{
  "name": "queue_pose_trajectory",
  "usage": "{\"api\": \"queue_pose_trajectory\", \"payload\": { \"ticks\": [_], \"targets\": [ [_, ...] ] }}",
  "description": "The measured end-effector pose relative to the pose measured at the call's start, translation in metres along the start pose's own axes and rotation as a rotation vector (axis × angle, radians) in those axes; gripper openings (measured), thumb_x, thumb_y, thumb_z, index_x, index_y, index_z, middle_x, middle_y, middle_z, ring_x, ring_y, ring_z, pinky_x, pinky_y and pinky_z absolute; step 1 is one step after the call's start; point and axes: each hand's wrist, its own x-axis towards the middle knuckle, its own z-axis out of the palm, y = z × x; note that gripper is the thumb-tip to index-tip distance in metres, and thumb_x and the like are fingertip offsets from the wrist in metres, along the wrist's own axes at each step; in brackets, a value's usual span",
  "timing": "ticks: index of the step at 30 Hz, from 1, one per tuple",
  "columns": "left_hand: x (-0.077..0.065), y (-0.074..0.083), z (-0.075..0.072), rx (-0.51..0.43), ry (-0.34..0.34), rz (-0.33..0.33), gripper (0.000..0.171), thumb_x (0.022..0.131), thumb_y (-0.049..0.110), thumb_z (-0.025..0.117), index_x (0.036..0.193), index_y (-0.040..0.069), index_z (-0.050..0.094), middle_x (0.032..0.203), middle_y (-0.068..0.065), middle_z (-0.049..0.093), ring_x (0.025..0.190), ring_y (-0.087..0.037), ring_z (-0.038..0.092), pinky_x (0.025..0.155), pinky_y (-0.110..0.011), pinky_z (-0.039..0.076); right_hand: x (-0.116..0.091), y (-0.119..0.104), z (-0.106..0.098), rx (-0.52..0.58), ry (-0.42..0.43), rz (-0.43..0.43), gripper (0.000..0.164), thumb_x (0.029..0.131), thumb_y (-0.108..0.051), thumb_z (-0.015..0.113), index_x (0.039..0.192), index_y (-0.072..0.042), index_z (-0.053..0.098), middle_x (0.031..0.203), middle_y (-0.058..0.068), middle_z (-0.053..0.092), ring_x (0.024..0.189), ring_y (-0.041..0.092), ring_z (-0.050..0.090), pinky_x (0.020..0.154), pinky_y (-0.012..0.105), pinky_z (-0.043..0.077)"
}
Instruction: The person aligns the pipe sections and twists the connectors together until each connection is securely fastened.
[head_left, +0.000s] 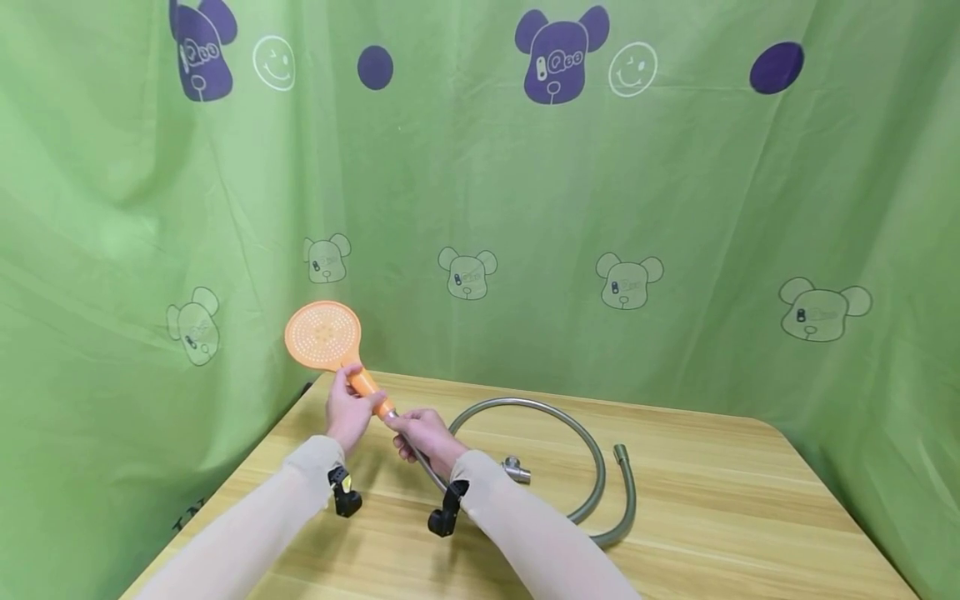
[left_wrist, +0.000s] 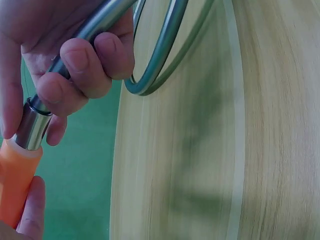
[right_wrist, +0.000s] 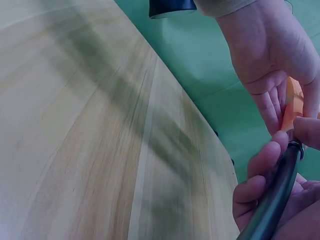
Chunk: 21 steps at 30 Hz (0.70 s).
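An orange shower head (head_left: 324,335) with a round perforated face is raised over the table's far left part. My left hand (head_left: 349,414) grips its orange handle (head_left: 363,383). Just below, my right hand (head_left: 429,439) curls its fingers round the metal shower hose (left_wrist: 105,21) at its top end. In the left wrist view the hose's silver connector (left_wrist: 32,129) meets the bottom of the handle, with right-hand fingers around it. The right wrist view shows both hands close together at this joint. Whether the connector is fully seated cannot be told.
The hose (head_left: 600,467) loops across the wooden table (head_left: 720,500), its free end fitting (head_left: 620,452) pointing up at the right. A small chrome valve (head_left: 516,469) lies inside the loop, partly behind the right forearm. A green curtain (head_left: 480,183) surrounds the table's back and sides.
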Motion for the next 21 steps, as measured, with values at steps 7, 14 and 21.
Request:
{"api": "queue_pose_trajectory", "payload": {
  "ticks": [7,14,21],
  "targets": [
    [-0.0028,-0.002,-0.0037,0.071,0.006,0.003,0.068,0.083,0.003,0.076,0.142,0.011,0.043,0.12,-0.022,0.056,0.101,-0.027,0.057,0.073,-0.024,0.052,0.0022,0.0031,0.0013,-0.03,0.017,0.009,0.021,0.092,-0.024,0.071,0.092,-0.004,0.064,0.063,0.003,0.061,0.047,0.01,0.054,0.043,0.02,0.039],
    [-0.0021,-0.0061,-0.0054,0.096,0.001,0.002,0.07,0.081,0.004,0.078,0.142,0.011,0.043,0.122,-0.021,0.057,0.104,-0.03,0.057,0.074,-0.026,0.054,0.0022,0.0042,0.0008,-0.059,0.013,0.037,0.02,0.091,-0.023,0.072,0.092,-0.005,0.063,0.067,0.006,0.064,0.05,0.012,0.058,0.044,0.021,0.041],
    [-0.001,-0.0096,-0.0054,0.082,-0.004,-0.012,0.068,0.082,0.003,0.076,0.141,0.009,0.043,0.122,-0.021,0.056,0.102,-0.028,0.057,0.074,-0.025,0.054,-0.0016,0.0041,-0.0028,-0.148,0.062,0.011,0.024,0.09,-0.026,0.074,0.098,-0.004,0.067,0.096,0.02,0.073,0.067,0.022,0.069,0.059,0.031,0.053]
  ]
}}
